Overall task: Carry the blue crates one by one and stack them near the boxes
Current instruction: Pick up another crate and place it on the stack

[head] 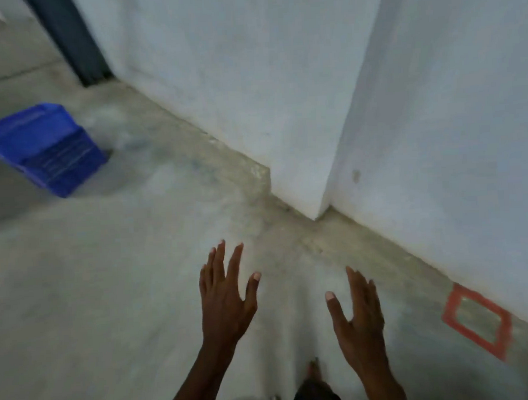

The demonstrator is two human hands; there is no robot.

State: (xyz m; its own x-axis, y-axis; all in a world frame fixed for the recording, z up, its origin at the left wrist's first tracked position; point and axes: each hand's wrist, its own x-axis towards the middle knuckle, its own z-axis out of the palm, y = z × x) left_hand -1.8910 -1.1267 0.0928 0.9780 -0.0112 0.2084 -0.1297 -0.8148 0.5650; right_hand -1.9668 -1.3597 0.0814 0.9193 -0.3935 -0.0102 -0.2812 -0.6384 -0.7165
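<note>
A blue plastic crate stands on the concrete floor at the far left, blurred by motion. My left hand and my right hand are both raised in front of me at the lower middle, fingers straight and spread, holding nothing. The crate is well to the left of both hands and apart from them. No boxes are in view.
A white wall with a jutting corner runs diagonally on the right. A red tape rectangle marks the floor by the wall at the lower right. A dark door frame stands at the upper left. My foot shows at the bottom.
</note>
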